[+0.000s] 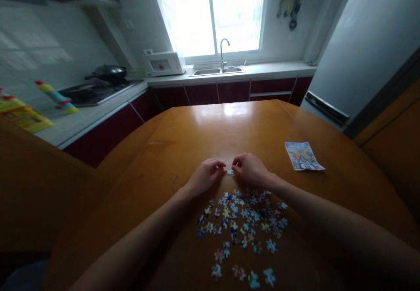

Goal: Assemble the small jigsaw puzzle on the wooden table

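Note:
My left hand (pixel 209 173) and my right hand (pixel 252 168) meet over the middle of the wooden table, fingertips facing each other. Between them a small pale blue puzzle piece (pixel 230 172) lies at the tabletop. The fingers of both hands are curled into a pinch at the edges of small pale pieces there; the exact contact is too small to make out. Closer to me, below the hands, spreads a loose heap of puzzle pieces (pixel 234 210) in blue, white, yellow and pink. Several more, such as a light blue piece (pixel 269 277), lie scattered nearest me.
A creased printed picture sheet (pixel 303 156) lies on the wooden table (pixel 157 159) to the right. Beyond stand a counter with a sink (pixel 210 71), a white microwave (pixel 164 63) and a pan (pixel 111 73) on the stove. A fridge (pixel 364 50) rises at the right.

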Motion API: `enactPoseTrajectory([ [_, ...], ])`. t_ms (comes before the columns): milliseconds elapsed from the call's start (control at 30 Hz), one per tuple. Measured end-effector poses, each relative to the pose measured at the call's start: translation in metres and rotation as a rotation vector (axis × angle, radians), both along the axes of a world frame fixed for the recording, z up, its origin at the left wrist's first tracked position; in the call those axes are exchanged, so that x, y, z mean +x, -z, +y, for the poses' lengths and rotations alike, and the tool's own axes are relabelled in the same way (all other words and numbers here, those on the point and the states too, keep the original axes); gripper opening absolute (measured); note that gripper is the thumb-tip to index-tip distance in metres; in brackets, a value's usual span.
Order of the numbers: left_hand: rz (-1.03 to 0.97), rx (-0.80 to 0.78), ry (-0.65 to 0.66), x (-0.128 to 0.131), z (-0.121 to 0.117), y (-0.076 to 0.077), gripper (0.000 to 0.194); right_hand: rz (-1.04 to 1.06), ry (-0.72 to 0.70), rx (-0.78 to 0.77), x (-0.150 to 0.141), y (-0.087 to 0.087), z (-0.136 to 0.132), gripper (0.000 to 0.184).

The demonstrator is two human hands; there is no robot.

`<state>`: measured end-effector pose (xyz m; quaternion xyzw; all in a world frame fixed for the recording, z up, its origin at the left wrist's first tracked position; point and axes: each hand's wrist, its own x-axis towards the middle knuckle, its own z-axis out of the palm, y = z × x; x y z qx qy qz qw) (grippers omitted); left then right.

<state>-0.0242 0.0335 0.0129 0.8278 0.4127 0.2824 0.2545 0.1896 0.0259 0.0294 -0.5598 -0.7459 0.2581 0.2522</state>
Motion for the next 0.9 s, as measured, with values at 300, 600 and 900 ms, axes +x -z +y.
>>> enactPoseTrajectory([
  [300, 0.073, -0.062, 0.137, 0.010, 0.011, -0.005, 0.017, 0.101, 0.146, 0.041, 0.059, 0.013, 0.013, 0.018],
  [600, 0.078, 0.026, 0.086, 0.001, 0.018, 0.002, 0.011, 0.125, 0.164, 0.089, 0.043, 0.031, 0.009, 0.018],
  [900, 0.055, 0.019, 0.022, -0.007, 0.026, 0.008, 0.011, 0.079, 0.166, 0.093, 0.049, 0.036, 0.011, 0.018],
])
